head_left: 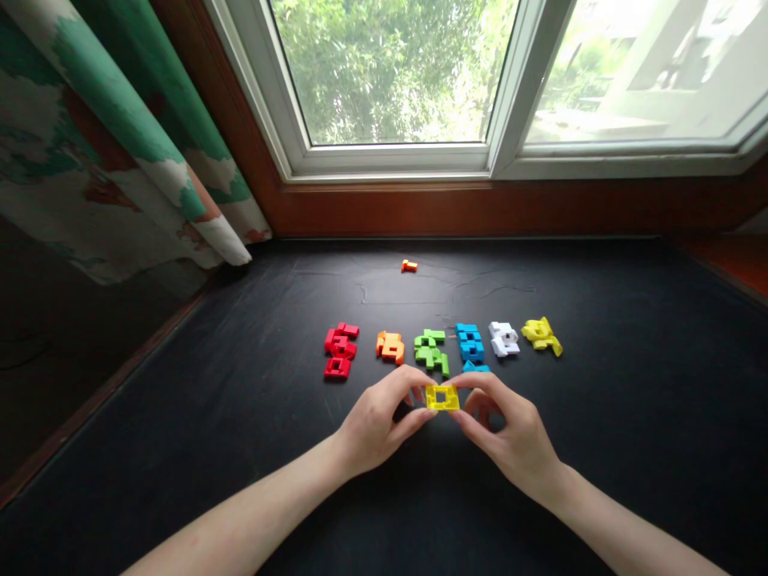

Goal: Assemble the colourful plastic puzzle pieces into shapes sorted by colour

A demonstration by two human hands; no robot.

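A small yellow plastic block (442,406) with a square hole is held up between both hands above the dark surface. My left hand (384,416) pinches its left end between thumb and fingers. At its right end, my right hand (507,420) grips it the same way. Just beyond the hands lies a row of plastic pieces sorted by colour: red pieces (341,346), orange pieces (390,347), green pieces (430,350), blue pieces (470,342), white pieces (504,339) and yellow pieces (542,334). The nearest blue piece is partly hidden by my right hand.
One orange piece (410,266) lies apart, farther back on the black surface (240,400). A window with a white frame (390,164) stands behind, above a brown wooden sill (384,210). A patterned curtain (162,152) hangs at the left.
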